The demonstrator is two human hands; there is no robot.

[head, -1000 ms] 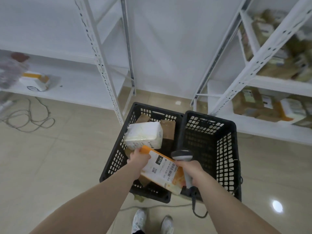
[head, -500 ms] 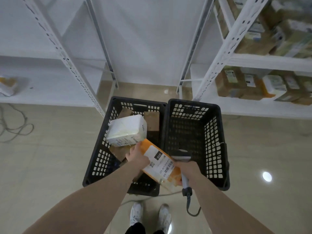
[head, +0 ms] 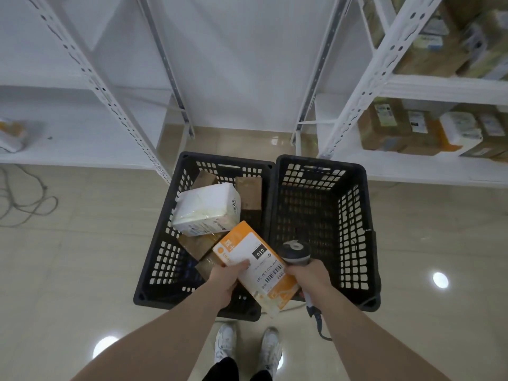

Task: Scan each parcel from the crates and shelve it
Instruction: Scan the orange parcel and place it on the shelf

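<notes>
Head view: the left hand grips the orange parcel above the left crate, and the right hand clutches the scanner just beside it. The tilted label may misread, or the parcel may slip back into the crate.

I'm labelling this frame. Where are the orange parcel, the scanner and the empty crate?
orange parcel (head: 254, 266): head view, white label.
scanner (head: 295, 251): head view, grey head.
empty crate (head: 357, 229): head view, right wall.

L hand gripping parcel, R hand clasping scanner, both forearms extended
</notes>
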